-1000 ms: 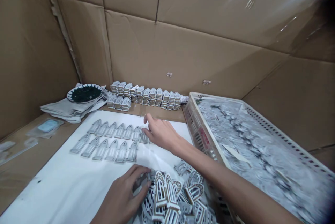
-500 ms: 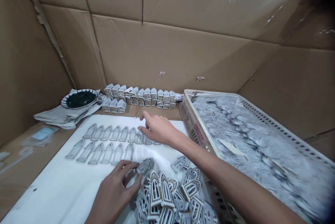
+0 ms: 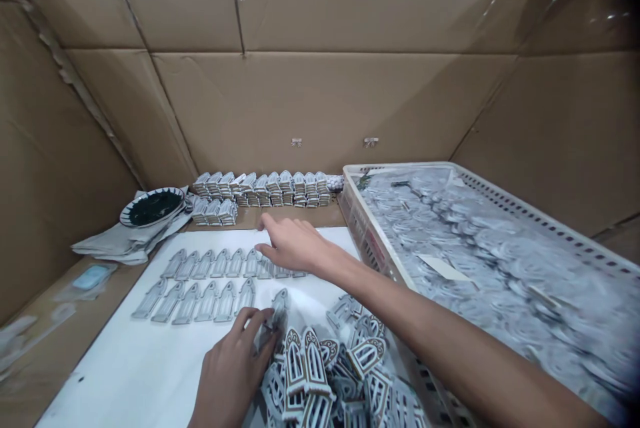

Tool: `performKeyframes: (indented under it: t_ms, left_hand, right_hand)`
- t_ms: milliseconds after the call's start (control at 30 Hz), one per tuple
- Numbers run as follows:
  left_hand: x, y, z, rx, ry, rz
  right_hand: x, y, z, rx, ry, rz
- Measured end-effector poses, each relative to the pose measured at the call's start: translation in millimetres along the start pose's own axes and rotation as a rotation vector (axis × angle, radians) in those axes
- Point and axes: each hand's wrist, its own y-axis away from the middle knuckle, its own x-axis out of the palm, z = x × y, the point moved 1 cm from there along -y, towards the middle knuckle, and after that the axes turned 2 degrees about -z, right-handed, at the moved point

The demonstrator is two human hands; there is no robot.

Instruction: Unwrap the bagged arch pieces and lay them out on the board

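Two rows of arch-shaped pieces (image 3: 210,281) lying flat on white sheet (image 3: 125,361) on table; front row shorter; left hand (image 3: 233,371) pinching next piece (image 3: 278,305) at row's end; right hand (image 3: 293,248) pressing back row, fingers spread; loose heap (image 3: 330,375) and full crate (image 3: 480,261) waiting; stacks (image 3: 265,188) standing behind

Brown cardboard walls (image 3: 350,95) enclose the work area on three sides, seams taped. Light glare on upper right panel. Cardboard surface (image 3: 45,321) visible at left edge.
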Motion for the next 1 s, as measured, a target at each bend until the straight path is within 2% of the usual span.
performKeyframes:
  t_ms: [133, 300, 533, 700, 833, 1000]
  left_hand:
    - [-1, -1, 4, 0.029, -0.020, 0.031]
    - [-7, -5, 5, 0.011, -0.052, -0.023]
    - [-11, -8, 2, -0.095, -0.057, -0.064]
    - [-14, -11, 2, -0.050, 0.013, -0.091]
    - [-28, -33, -19, 0.050, 0.119, -0.023]
    - [-39, -82, -74, 0.217, 0.144, 0.208]
  right_hand:
    - [0, -1, -1, 0.008, 0.008, 0.019]
    - [-2, -2, -3, 0.018, 0.013, 0.036]
    - [-5, -2, -4, 0.000, -0.027, 0.050]
    - [-5, -5, -10, 0.012, -0.045, 0.065]
    - [-6, -8, -19, 0.033, -0.077, 0.069]
    - [-11, -12, -33, 0.054, -0.105, -0.023]
